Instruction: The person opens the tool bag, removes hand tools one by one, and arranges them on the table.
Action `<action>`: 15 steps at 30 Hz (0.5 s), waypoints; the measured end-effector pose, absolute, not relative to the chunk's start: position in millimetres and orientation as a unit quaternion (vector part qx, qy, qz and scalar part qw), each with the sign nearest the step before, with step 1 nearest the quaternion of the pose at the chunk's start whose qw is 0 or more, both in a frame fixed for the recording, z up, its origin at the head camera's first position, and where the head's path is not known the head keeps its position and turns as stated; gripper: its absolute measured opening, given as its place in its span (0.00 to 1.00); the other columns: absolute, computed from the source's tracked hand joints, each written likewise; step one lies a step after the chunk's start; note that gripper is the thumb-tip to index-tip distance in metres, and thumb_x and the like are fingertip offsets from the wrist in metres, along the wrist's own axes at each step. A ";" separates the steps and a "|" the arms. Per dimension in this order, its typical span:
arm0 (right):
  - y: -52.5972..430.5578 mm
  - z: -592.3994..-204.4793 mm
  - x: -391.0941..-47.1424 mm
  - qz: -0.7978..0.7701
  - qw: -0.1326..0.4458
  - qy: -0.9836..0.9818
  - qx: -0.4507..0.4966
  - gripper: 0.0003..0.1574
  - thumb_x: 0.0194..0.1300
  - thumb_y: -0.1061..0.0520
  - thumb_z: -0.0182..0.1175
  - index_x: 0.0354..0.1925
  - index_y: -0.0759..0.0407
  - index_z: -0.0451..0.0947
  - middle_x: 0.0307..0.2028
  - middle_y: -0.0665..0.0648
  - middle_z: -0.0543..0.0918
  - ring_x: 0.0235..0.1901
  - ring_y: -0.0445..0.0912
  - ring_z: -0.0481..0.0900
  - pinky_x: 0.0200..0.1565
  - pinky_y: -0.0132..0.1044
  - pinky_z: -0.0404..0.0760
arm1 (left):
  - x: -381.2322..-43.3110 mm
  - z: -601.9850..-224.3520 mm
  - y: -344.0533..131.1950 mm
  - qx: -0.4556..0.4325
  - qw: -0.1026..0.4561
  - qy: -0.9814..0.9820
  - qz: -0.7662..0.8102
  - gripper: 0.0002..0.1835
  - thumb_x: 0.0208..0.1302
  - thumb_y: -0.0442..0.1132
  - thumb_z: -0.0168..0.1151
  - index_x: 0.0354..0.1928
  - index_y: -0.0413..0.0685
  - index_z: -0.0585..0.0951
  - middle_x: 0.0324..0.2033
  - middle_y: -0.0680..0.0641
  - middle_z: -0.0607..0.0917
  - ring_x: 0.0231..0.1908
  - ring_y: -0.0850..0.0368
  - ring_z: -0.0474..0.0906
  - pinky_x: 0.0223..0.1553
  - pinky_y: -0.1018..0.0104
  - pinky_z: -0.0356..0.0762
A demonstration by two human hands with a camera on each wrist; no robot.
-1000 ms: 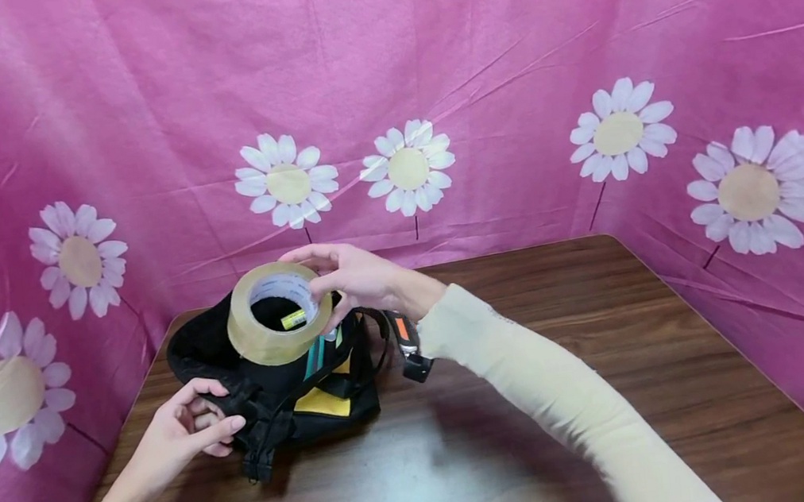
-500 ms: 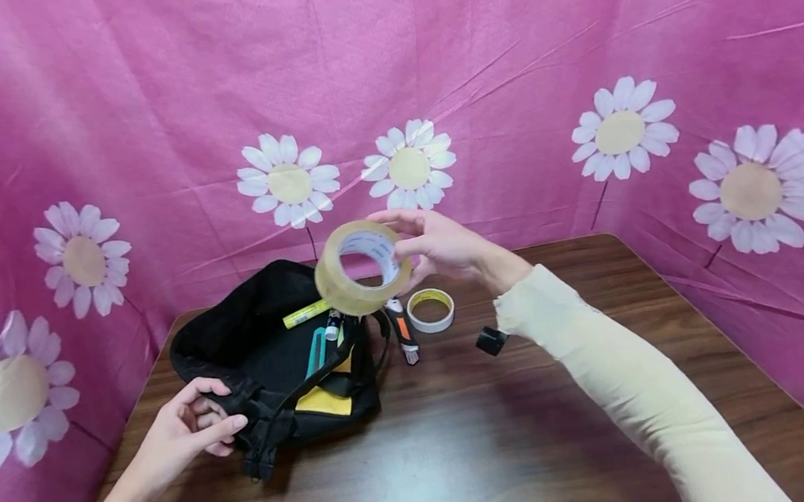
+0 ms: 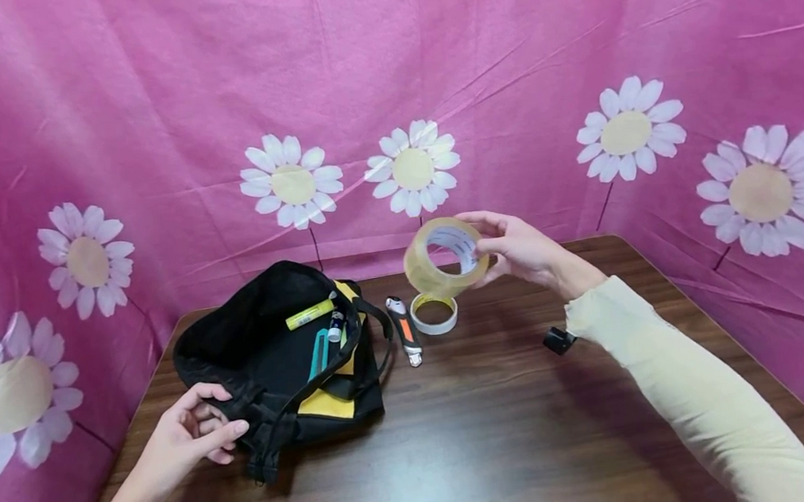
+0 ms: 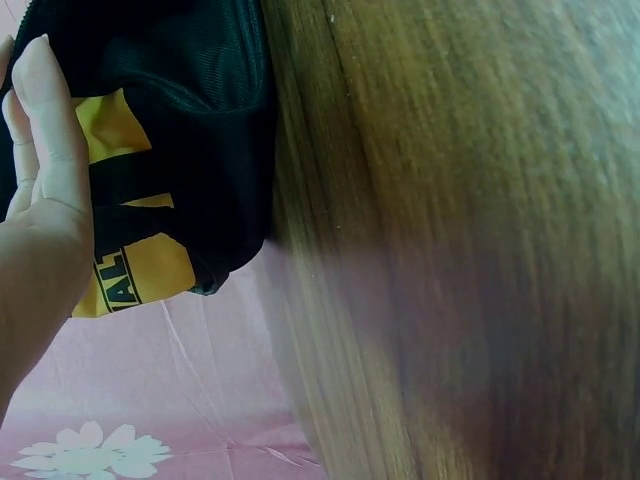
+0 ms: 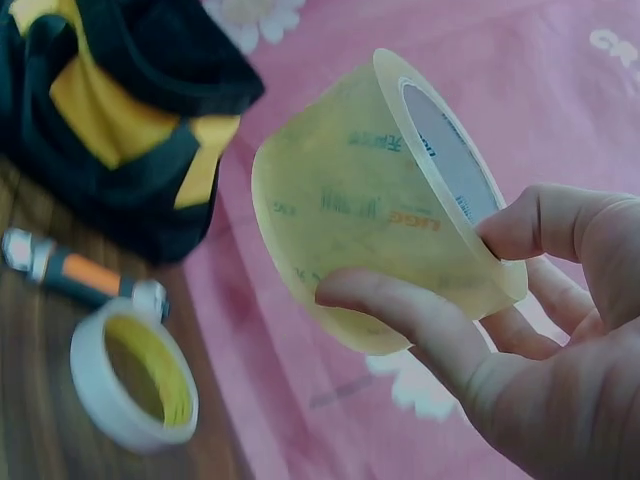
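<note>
My right hand (image 3: 520,250) pinches a wide roll of clear packing tape (image 3: 418,269), thumb inside the core and fingers on the outer face. The roll is tilted above the back of the table; its printed side shows in the right wrist view (image 5: 360,210). My left hand (image 3: 191,429) grips the near left edge of a black and yellow tool bag (image 3: 237,337), which stands with its mouth open. Inside the bag lie a yellow tube-like stick (image 3: 309,315), a small dark and white tube (image 3: 335,326) and a teal flat tool (image 3: 318,354).
Right of the bag, a utility knife (image 3: 405,332) with an orange panel lies on the wooden table (image 3: 490,435). Beside it is a smaller white tape roll (image 3: 435,324) with a yellow core. A pink flowered cloth (image 3: 501,75) hangs around the table.
My right hand has carried the packing tape from over the bag's mouth to the right, past the knife, uncovering the bag's contents and the smaller roll. My left hand stays at the bag's edge.
</note>
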State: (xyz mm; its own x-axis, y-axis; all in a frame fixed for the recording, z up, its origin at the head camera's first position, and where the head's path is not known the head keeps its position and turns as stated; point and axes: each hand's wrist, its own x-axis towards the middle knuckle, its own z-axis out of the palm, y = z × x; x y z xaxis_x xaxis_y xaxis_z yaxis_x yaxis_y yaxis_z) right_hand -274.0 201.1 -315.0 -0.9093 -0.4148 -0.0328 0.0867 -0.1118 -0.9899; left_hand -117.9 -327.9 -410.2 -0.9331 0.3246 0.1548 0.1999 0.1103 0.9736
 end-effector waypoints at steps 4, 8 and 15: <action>221.8 -331.3 -277.7 -0.728 0.162 0.656 -0.111 0.44 0.62 0.79 0.46 0.74 0.58 0.60 0.65 0.66 0.65 0.49 0.56 0.79 0.41 0.65 0.83 | -118.1 -412.5 -328.5 0.172 0.046 0.746 0.641 0.23 0.65 0.19 0.61 0.52 0.52 0.71 0.25 0.47 0.82 0.23 0.54 0.82 0.22 0.44 0.83; 236.9 -347.6 -280.4 -0.723 0.162 0.665 -0.094 0.44 0.63 0.78 0.46 0.75 0.60 0.57 0.67 0.68 0.61 0.48 0.54 0.79 0.42 0.63 0.83 | -118.1 -414.0 -328.9 0.167 0.043 0.747 0.642 0.23 0.65 0.19 0.62 0.52 0.52 0.71 0.25 0.48 0.82 0.23 0.53 0.82 0.20 0.47 0.83; 254.5 -379.9 -283.9 -0.708 0.168 0.683 -0.066 0.44 0.65 0.76 0.47 0.77 0.61 0.52 0.67 0.73 0.59 0.42 0.53 0.82 0.41 0.60 0.85 | -116.0 -415.9 -329.4 0.163 0.038 0.747 0.644 0.23 0.64 0.19 0.62 0.52 0.52 0.71 0.24 0.48 0.81 0.23 0.54 0.81 0.19 0.50 0.83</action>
